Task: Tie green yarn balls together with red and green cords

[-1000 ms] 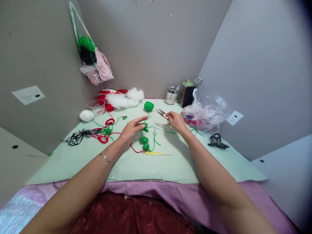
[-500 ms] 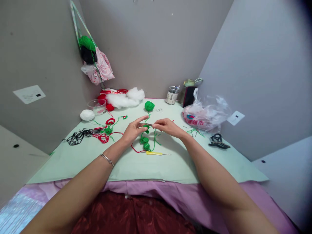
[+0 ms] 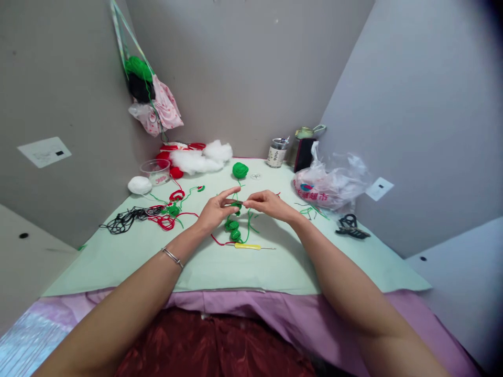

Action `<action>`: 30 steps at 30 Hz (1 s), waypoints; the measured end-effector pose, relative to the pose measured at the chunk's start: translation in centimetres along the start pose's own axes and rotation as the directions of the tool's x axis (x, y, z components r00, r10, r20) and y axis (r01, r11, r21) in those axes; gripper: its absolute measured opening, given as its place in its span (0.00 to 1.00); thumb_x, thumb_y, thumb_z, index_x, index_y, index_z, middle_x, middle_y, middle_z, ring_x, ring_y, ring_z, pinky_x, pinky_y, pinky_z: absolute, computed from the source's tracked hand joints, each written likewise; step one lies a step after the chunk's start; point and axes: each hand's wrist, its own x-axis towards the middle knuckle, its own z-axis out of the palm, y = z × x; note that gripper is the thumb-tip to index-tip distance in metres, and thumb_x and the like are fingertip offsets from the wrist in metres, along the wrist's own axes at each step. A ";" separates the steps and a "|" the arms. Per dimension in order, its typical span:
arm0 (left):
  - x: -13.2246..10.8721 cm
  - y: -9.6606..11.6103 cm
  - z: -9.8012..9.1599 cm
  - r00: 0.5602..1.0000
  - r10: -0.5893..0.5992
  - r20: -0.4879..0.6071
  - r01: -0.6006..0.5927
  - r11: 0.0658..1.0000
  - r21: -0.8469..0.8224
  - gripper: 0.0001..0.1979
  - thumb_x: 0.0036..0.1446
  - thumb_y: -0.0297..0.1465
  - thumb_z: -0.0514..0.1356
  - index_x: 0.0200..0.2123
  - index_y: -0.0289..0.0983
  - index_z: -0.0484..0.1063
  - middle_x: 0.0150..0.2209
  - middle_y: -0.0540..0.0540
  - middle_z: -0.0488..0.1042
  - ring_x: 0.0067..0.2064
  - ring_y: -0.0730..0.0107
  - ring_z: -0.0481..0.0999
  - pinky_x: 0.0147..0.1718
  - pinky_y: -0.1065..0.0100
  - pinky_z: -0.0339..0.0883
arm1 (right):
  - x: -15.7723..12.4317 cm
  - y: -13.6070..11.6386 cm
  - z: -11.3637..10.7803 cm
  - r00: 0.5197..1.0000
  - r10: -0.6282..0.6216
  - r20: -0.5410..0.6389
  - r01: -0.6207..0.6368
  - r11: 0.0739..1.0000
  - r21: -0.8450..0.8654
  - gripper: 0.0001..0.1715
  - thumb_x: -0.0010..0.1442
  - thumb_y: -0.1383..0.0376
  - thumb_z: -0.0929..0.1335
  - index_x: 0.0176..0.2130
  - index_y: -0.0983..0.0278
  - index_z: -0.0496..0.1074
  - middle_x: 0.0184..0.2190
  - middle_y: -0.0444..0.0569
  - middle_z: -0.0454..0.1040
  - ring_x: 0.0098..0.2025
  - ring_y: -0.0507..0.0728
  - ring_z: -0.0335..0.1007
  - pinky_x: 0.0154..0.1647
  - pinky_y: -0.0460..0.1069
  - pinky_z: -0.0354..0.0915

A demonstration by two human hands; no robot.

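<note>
My left hand pinches a small green crochet piece above the table, with its index finger stretched out and green yarn running by it. My right hand is closed on a thin crochet hook, whose tip end meets the green piece at my left fingers. Below the hands lie small green crocheted balls with loose green yarn. A yellow-handled crochet hook rests nearer me, beside a red strand. Behind the hands sits the green yarn ball. My fingers partly hide the piece.
Black cord and red yarn lie tangled at left, near a clear plastic tub and white stuffing. A pen holder, a plastic bag and a black hair claw stand or lie at right.
The hook in my right hand has shifted slightly left, deeper toward the left fingers. Both hands otherwise stay in nearly the same place; the view has moved a little.
</note>
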 end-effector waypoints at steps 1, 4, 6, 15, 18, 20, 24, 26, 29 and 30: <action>0.0 0.0 0.0 1.000 -0.003 0.006 0.003 1.000 -0.001 0.34 0.44 0.29 0.67 0.58 0.39 0.70 0.55 0.41 0.73 0.48 0.63 0.75 0.44 0.65 0.67 | 0.1 0.1 0.2 1.000 -0.006 -0.002 0.006 1.000 -0.009 0.28 0.57 0.44 0.66 0.29 0.67 0.74 0.20 0.39 0.55 0.25 0.49 0.46 0.25 0.47 0.44; 0.0 0.0 0.1 1.000 -0.004 0.017 0.004 1.000 -0.006 0.33 0.44 0.29 0.67 0.57 0.40 0.70 0.56 0.41 0.72 0.47 0.63 0.75 0.43 0.66 0.67 | 0.3 0.4 0.4 1.000 -0.003 -0.009 0.003 1.000 -0.030 0.29 0.58 0.44 0.65 0.30 0.67 0.74 0.20 0.39 0.54 0.25 0.49 0.45 0.25 0.47 0.44; 0.0 0.1 0.2 1.000 -0.011 0.016 0.012 1.000 -0.007 0.33 0.44 0.29 0.67 0.57 0.40 0.70 0.55 0.41 0.73 0.47 0.64 0.75 0.43 0.66 0.67 | 0.4 0.4 0.5 1.000 0.005 -0.013 -0.005 0.999 -0.036 0.28 0.58 0.45 0.65 0.30 0.67 0.75 0.19 0.39 0.53 0.24 0.49 0.45 0.25 0.47 0.44; 0.1 0.1 -0.4 0.997 -0.041 -0.064 0.043 0.999 0.023 0.31 0.44 0.31 0.69 0.55 0.41 0.72 0.54 0.41 0.74 0.48 0.61 0.75 0.45 0.62 0.67 | 0.0 0.9 -1.3 0.975 0.096 -0.203 -0.127 0.981 -0.144 0.28 0.60 0.44 0.64 0.35 0.66 0.76 0.22 0.43 0.65 0.25 0.51 0.55 0.27 0.47 0.50; 0.4 -0.2 -0.9 0.988 -0.036 -0.150 0.049 0.996 0.079 0.29 0.44 0.32 0.69 0.53 0.42 0.74 0.54 0.42 0.74 0.48 0.60 0.75 0.45 0.62 0.67 | 0.2 2.1 -2.0 0.857 0.177 -0.484 -0.389 0.838 -0.382 0.21 0.63 0.51 0.65 0.39 0.65 0.77 0.34 0.52 0.75 0.34 0.57 0.66 0.33 0.49 0.56; 0.6 -0.5 -1.1 0.985 -0.021 -0.173 0.041 0.993 0.112 0.28 0.45 0.33 0.68 0.52 0.42 0.74 0.54 0.42 0.74 0.49 0.59 0.75 0.46 0.62 0.68 | 0.3 2.8 -1.9 0.843 0.132 -0.521 -0.439 0.727 -0.528 0.16 0.63 0.59 0.65 0.44 0.65 0.77 0.45 0.57 0.74 0.45 0.61 0.68 0.39 0.50 0.58; 0.9 -1.2 -1.4 0.986 0.035 -0.163 0.001 0.976 0.216 0.26 0.48 0.34 0.65 0.53 0.39 0.74 0.55 0.41 0.74 0.54 0.57 0.73 0.53 0.59 0.65 | 0.5 2.9 -0.4 0.955 0.157 -0.252 -0.289 0.692 -0.662 0.15 0.65 0.64 0.62 0.43 0.62 0.77 0.46 0.54 0.75 0.47 0.60 0.70 0.42 0.49 0.59; 1.0 -1.6 -1.4 0.984 0.092 -0.155 -0.038 0.946 0.322 0.24 0.50 0.33 0.64 0.52 0.39 0.74 0.55 0.42 0.73 0.54 0.58 0.73 0.57 0.57 0.62 | 0.8 2.5 0.7 0.977 0.148 -0.153 -0.213 0.647 -0.732 0.15 0.65 0.64 0.62 0.43 0.63 0.77 0.47 0.55 0.74 0.46 0.59 0.71 0.41 0.49 0.60; 1.1 -1.9 -1.5 0.982 0.138 -0.126 -0.073 0.903 0.423 0.23 0.52 0.33 0.61 0.53 0.39 0.74 0.56 0.43 0.73 0.54 0.60 0.73 0.57 0.59 0.62 | 1.3 2.0 2.1 0.984 0.147 -0.104 -0.166 0.524 -0.835 0.16 0.65 0.70 0.60 0.42 0.68 0.76 0.46 0.59 0.74 0.46 0.61 0.71 0.41 0.49 0.61; 1.1 -1.9 -1.5 0.982 0.143 -0.122 -0.076 0.894 0.441 0.23 0.53 0.33 0.61 0.54 0.39 0.74 0.55 0.44 0.73 0.54 0.60 0.73 0.57 0.59 0.62 | 1.5 1.9 2.4 0.984 0.143 -0.101 -0.161 0.503 -0.849 0.17 0.65 0.72 0.59 0.43 0.69 0.76 0.46 0.61 0.74 0.47 0.61 0.71 0.41 0.50 0.61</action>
